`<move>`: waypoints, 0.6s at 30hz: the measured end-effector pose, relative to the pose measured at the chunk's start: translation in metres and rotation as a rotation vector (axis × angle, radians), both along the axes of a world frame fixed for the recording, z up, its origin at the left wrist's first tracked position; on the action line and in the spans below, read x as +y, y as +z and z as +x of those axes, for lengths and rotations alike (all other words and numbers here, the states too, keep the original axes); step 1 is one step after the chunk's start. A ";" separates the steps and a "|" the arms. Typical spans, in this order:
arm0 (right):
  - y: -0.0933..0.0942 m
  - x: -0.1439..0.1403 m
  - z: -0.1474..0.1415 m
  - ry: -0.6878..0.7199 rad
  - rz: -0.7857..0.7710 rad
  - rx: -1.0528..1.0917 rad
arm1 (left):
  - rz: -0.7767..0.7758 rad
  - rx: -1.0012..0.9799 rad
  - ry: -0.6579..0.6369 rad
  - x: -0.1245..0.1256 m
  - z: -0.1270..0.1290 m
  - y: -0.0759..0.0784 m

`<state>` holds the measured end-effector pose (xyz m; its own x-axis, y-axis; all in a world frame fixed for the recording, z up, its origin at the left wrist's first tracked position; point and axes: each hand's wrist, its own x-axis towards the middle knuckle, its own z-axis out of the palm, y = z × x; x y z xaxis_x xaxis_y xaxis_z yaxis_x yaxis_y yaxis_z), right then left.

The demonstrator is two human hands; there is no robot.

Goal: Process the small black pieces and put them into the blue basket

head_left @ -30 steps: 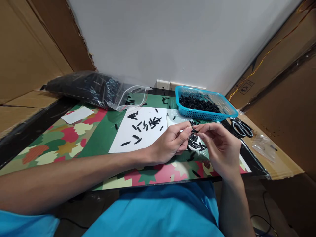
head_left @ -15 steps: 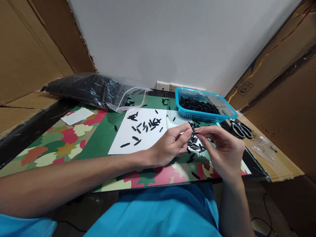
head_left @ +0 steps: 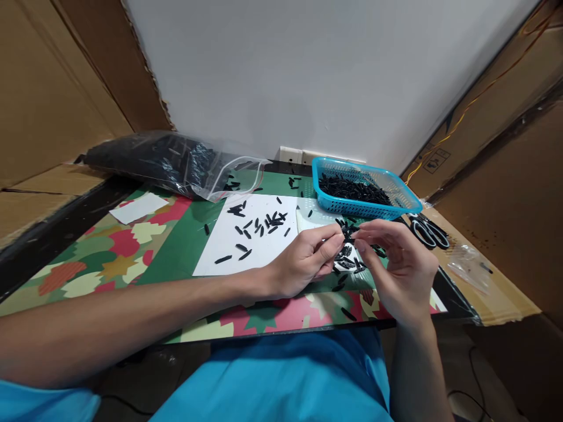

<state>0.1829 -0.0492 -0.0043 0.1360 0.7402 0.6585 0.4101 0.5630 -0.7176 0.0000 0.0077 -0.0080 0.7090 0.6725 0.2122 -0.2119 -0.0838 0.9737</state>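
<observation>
My left hand [head_left: 310, 258] is closed, thumb and forefinger pinched together. What lies in that pinch is too small and hidden to make out. Facing it, my right hand [head_left: 398, 266] bends its thumb and forefinger toward the left fingertips, with something dark and tiny between them. Under and behind the fingertips lies a heap of small, slim black pieces [head_left: 346, 258], partly covered by my hands. More black pieces [head_left: 275, 220] are scattered on a white sheet [head_left: 211, 255] left of my hands.
A blue basket [head_left: 365, 209] of black pieces stands behind my right hand. A clear zip bag [head_left: 145, 161] full of dark pieces lies back left. Scissors [head_left: 424, 231] and a small plastic bag [head_left: 468, 266] are at the right. White paper [head_left: 138, 209] lies left.
My right fingertips have drawn slightly apart from each other and a little to the right, away from the left ones. My left hand keeps its pinch in nearly the same place.
</observation>
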 end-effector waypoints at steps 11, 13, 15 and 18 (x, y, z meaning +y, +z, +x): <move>0.005 0.006 0.013 -0.171 -0.095 -0.256 | -0.294 0.092 -0.029 0.010 -0.002 0.004; 0.009 0.001 0.001 -0.025 -0.092 -0.296 | -0.278 0.081 -0.034 0.009 -0.001 0.002; 0.010 -0.002 -0.009 0.068 -0.088 -0.356 | -0.263 0.051 -0.037 0.009 0.001 0.001; 0.007 -0.003 -0.017 0.091 -0.078 -0.405 | -0.228 0.007 -0.030 0.007 0.004 0.000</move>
